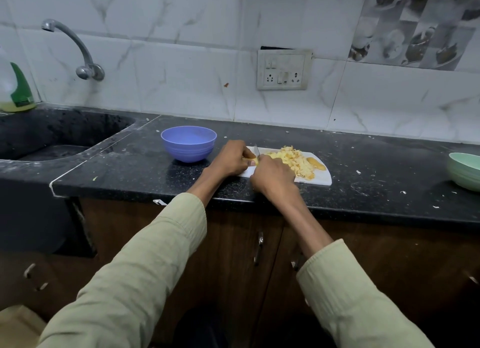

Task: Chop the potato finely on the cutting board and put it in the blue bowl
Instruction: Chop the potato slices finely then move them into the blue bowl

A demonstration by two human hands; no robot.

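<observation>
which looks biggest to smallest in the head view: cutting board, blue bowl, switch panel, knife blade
1. cutting board
2. blue bowl and switch panel: alike, and the panel is farther
3. knife blade, mostly hidden

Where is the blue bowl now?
In the head view, the blue bowl stands on the black counter, left of the cutting board, between it and the sink.

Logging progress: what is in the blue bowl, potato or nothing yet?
Empty. The blue bowl shows only bare inside; the chopped potato lies on the cutting board.
</observation>
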